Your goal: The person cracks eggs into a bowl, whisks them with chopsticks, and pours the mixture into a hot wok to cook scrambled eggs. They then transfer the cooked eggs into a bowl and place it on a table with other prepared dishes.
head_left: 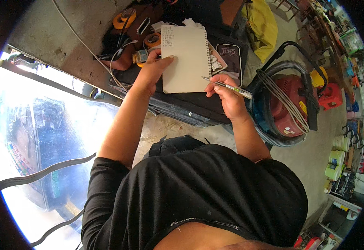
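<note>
My left hand point(154, 68) grips the left edge of a spiral notepad point(188, 62), thumb on the page and fingers tucked out of sight behind it. The page carries several short handwritten lines at its upper left; the lower part is blank. Between the fingers of my right hand point(227, 93) is a slim silver pen point(232, 86), its tip near the notepad's lower right edge. Whether the tip touches the paper I cannot tell. To the right of the spiral binding lies a smartphone point(232, 58) with its screen lit.
Yellow tape rolls point(124, 18), a small jar point(140, 56) and a white cable point(114, 68) crowd the dark bench behind my left hand. A red vacuum cleaner point(280, 104) with a grey hose stands on the floor at the right, near a yellow cloth point(259, 31). Stocked shelves point(357, 125) line the far right.
</note>
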### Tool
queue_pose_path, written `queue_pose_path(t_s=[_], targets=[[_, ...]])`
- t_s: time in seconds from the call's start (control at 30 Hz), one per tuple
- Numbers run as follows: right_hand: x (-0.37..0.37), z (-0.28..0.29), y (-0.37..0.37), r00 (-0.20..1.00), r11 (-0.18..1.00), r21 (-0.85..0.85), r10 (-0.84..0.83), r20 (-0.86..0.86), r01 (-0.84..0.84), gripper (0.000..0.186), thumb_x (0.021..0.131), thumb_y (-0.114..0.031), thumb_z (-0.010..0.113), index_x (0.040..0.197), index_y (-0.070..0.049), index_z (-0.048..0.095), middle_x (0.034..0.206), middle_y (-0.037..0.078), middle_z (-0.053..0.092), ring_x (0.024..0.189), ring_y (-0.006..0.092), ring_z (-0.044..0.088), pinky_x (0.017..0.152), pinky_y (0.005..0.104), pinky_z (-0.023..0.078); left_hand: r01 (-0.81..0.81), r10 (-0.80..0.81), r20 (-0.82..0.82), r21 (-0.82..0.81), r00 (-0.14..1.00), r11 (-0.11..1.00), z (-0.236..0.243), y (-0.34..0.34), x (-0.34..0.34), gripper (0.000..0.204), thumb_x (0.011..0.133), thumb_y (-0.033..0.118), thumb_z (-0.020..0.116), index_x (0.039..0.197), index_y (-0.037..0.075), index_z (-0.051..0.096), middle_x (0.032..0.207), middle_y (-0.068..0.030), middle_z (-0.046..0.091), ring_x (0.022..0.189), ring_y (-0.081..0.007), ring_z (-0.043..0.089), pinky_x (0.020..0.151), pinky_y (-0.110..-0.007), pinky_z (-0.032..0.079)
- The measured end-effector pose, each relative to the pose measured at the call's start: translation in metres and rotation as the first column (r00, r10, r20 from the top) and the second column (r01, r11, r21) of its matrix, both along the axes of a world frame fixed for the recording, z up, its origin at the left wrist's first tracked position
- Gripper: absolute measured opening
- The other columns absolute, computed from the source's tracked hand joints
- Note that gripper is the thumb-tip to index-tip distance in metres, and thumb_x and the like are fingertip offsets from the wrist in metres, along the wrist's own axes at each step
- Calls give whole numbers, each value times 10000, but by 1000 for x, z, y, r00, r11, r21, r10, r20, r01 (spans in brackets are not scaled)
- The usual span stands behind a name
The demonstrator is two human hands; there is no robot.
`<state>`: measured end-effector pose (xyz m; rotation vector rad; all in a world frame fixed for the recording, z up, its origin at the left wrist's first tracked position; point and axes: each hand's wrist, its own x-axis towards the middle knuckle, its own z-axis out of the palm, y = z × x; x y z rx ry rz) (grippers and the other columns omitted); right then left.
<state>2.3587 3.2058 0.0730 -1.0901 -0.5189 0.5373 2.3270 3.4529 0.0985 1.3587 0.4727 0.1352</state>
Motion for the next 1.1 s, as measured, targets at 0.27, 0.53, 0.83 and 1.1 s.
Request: queue_pose_path(t_s=[0.27,0.53,0.83,1.1], targets=[[-13,0,-12,980,972,157,-189,65,177,229,946,-146,477,1121,-1,504,884,212,656,711,238,620,706,341,504,-107,153,297,-165,943,981,23,-13,-81,335,920,108,551,1218,80,403,1096,-112,579,1002,-181,565,860,-330,469],[-80,-19,54,967,973,120,174,188,-198,746,792,-306,753,1352,-92,308,1332,150,454,1169,265,501,976,405,408,47,3,489,-90,872,995,22,36,-236,294,943,88,553,1210,80,429,1113,-61,593,1045,-131,535,895,-295,424],[-162,-8,215,827,859,-65,507,244,-508,258,849,-123,677,1054,-22,556,1016,165,640,966,275,615,859,405,466,-126,-77,302,597,950,793,-5,158,-384,470,824,141,706,1226,21,497,1228,-134,542,1156,-237,519,983,-388,405],[-339,-10,405,546,517,-355,838,24,-778,234,847,-80,660,1062,-24,585,959,82,643,859,168,592,800,270,459,-68,284,24,987,959,146,-48,382,-586,162,814,152,621,958,84,647,1060,-58,617,1045,-279,547,890,-391,453]])
